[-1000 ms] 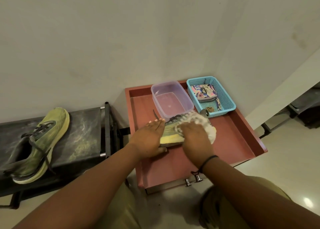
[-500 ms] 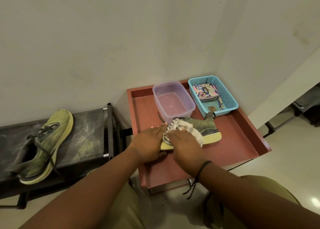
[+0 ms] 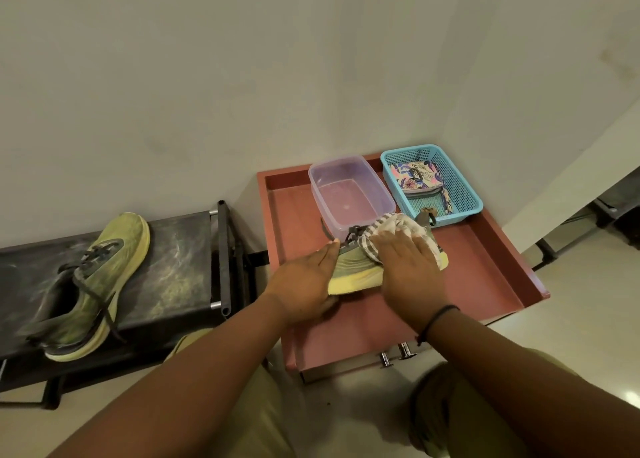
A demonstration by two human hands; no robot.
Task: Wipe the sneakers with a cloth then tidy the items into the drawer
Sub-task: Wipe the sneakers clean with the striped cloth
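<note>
Your left hand [image 3: 304, 281] rests flat against the toe of a green sneaker [image 3: 353, 270] on the red desk [image 3: 478, 270], while your right hand [image 3: 408, 267] presses a striped cloth [image 3: 384, 230] onto it, fingers spread.

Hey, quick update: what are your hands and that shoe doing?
Left hand flat, steadying shoe. Right hand pressing cloth on it. Tub touching behind; second shoe waiting on bench.
</note>
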